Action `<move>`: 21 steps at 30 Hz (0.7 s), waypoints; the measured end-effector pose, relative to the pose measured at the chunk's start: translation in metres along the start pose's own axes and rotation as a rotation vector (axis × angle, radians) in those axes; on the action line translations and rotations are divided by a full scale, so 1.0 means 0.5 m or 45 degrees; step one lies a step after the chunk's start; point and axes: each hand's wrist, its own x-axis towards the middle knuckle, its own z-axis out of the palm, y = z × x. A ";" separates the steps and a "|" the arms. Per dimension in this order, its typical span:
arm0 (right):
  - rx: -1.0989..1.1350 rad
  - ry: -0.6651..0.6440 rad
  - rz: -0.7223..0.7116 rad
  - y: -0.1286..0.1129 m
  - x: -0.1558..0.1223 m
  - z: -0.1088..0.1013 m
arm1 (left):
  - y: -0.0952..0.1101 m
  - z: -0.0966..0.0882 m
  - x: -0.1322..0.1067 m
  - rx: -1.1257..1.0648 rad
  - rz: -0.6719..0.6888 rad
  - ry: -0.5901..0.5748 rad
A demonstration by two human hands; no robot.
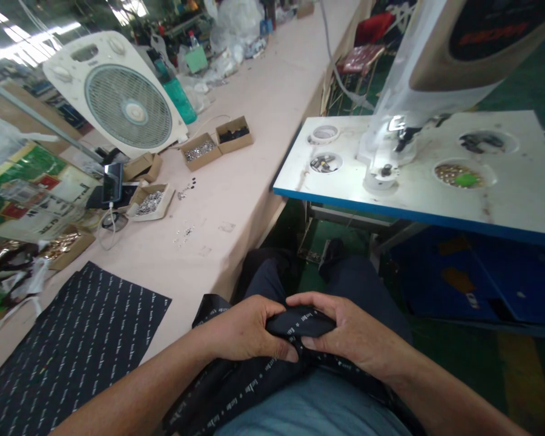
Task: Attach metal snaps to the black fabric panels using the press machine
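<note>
Your left hand point(243, 330) and right hand point(349, 332) are closed on a fold of black printed fabric point(300, 321) in your lap; a flat printed sheet point(72, 339) lies left of your grip on the table point(227, 200); cardboard boxes of metal studs point(149, 203) sit beyond it; the press point(384, 175) stands ahead, with the fabric off it.

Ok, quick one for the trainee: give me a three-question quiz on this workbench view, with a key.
1. What are the left hand and right hand both gripping?
2. True or false: the white machine table has a blue front edge.
3. Which holds dark pieces: the nearer cardboard tray or the farther one?

Key: 1. Black lettered fabric. 2. True. 3. The farther one.
</note>
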 end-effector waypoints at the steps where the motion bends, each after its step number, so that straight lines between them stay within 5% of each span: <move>1: 0.036 -0.001 0.004 0.003 0.002 -0.002 | -0.001 0.000 0.003 -0.026 -0.008 -0.011; 9: 0.186 0.150 -0.088 -0.020 -0.009 -0.064 | 0.034 0.013 0.074 -0.348 -0.075 0.056; 14: 0.170 0.345 -0.160 -0.047 -0.013 -0.150 | 0.103 0.011 0.166 -0.360 0.006 0.198; 21: 0.145 0.570 -0.249 -0.090 -0.004 -0.288 | 0.220 -0.033 0.317 -0.215 0.148 0.110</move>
